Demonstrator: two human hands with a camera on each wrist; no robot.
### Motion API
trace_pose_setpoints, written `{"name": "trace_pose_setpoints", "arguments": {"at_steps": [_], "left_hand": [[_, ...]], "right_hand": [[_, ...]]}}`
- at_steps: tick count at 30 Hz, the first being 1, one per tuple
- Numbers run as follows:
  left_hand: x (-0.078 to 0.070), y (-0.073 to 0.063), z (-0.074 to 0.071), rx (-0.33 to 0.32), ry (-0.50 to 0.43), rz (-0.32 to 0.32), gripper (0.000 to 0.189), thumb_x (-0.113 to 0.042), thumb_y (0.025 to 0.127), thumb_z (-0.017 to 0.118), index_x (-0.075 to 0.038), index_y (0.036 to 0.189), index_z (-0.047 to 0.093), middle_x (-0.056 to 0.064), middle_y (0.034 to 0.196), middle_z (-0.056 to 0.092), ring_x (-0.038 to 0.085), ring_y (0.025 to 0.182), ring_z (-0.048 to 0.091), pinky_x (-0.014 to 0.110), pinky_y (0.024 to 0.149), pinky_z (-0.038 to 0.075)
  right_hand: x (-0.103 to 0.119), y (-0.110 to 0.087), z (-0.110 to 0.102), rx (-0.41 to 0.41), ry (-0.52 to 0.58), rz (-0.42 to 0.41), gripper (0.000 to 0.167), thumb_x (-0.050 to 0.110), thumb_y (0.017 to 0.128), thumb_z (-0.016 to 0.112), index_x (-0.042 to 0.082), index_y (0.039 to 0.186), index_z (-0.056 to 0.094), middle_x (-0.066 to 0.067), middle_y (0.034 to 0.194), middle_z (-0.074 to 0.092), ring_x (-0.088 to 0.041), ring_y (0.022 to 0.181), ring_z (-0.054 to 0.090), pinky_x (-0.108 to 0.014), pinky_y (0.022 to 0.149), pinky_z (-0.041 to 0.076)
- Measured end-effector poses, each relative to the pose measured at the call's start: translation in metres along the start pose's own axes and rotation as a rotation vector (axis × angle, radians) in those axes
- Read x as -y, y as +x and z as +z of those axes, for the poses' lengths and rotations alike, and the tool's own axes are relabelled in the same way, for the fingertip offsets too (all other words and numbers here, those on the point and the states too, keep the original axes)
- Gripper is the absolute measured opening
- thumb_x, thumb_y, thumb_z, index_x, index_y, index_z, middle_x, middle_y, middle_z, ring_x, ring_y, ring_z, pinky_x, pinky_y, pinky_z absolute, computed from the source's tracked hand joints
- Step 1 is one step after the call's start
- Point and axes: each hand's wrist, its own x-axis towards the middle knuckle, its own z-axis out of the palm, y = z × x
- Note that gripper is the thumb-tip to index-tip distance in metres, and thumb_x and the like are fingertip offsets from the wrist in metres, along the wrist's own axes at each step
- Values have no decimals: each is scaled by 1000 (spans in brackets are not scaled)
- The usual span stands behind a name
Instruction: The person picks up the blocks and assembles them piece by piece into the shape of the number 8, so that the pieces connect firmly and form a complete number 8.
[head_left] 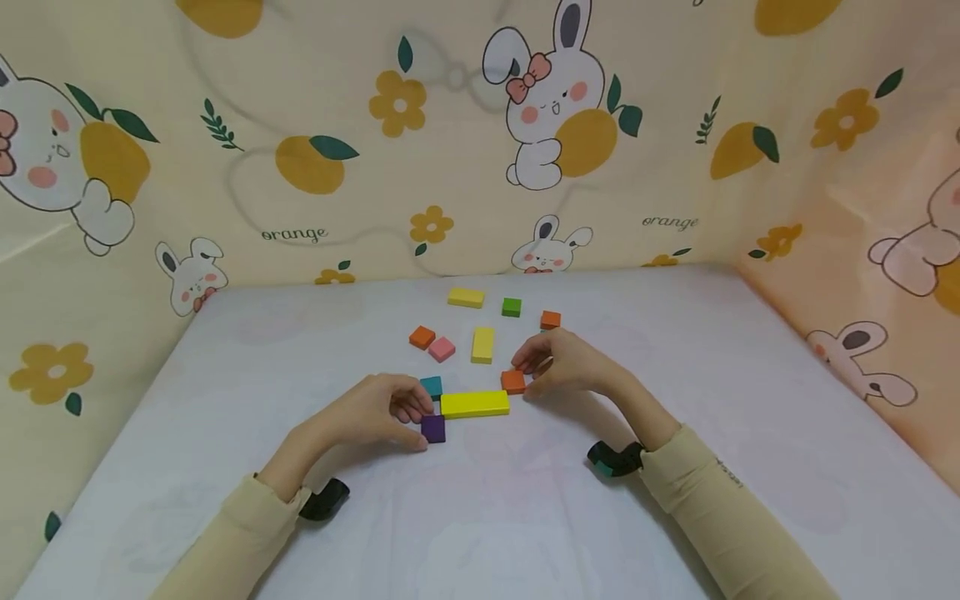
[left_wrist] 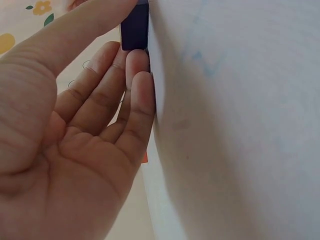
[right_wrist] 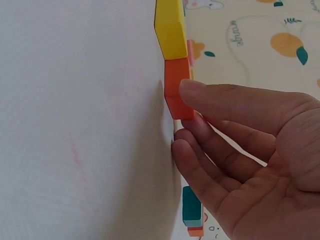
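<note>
In the head view my left hand (head_left: 382,408) pinches a small purple block (head_left: 432,429) between thumb and fingers. The same block (left_wrist: 135,27) shows past the thumb in the left wrist view. A long yellow block (head_left: 475,404) lies between the hands, its left end near the purple block and a blue block (head_left: 431,387). At its right end sits an orange block (head_left: 513,382), which my right hand (head_left: 566,362) pinches. In the right wrist view, the thumb (right_wrist: 192,85) lies against that orange block (right_wrist: 176,90), which meets the yellow block (right_wrist: 170,30).
Behind the row lie a shorter yellow block (head_left: 483,345), a pink block (head_left: 442,349) and an orange block (head_left: 422,337). Farther back are another yellow block (head_left: 466,297), a green block (head_left: 512,307) and an orange block (head_left: 551,320). A patterned cloth (head_left: 465,167) rises behind the white table (head_left: 480,525).
</note>
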Motion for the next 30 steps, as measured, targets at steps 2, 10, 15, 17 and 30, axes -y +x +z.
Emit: {"name": "trace_pose_setpoints", "arguments": {"at_steps": [2, 10, 15, 17, 30], "left_hand": [[2, 0, 1, 0, -2, -2, 41, -24, 72, 90, -15, 104, 66, -3, 99, 66, 18, 90, 61, 30, 82, 52], [2, 1, 2, 0, -7, -3, 41, -24, 72, 90, -14, 104, 66, -2, 98, 66, 19, 90, 61, 30, 82, 52], [0, 1, 2, -1, -2, -4, 41, -23, 72, 90, -14, 104, 66, -2, 97, 66, 19, 89, 61, 30, 82, 52], [0, 0, 2, 1, -3, -2, 40, -23, 73, 90, -14, 104, 66, -2, 98, 66, 19, 90, 61, 30, 82, 52], [2, 1, 2, 0, -3, 12, 41, -24, 72, 90, -14, 104, 66, -2, 98, 66, 19, 90, 61, 31, 82, 52]], "right_hand": [[0, 0, 0, 2, -2, 3, 39, 4, 71, 88, 4, 105, 71, -5, 102, 69, -25, 96, 64, -33, 87, 52], [2, -3, 0, -3, -11, 1, 38, 4, 72, 87, 3, 106, 70, -6, 102, 69, -25, 95, 64, -34, 87, 52], [4, -5, -3, -4, -35, -21, 39, 4, 73, 86, 2, 108, 69, -7, 103, 68, -25, 97, 64, -33, 86, 53], [5, -6, -4, -8, -40, -21, 39, 4, 73, 86, 2, 108, 69, -7, 103, 68, -25, 97, 64, -33, 85, 53], [-1, -7, -20, -60, -108, -25, 35, 4, 78, 82, 1, 110, 69, -9, 102, 69, -22, 92, 64, -34, 83, 54]]}}
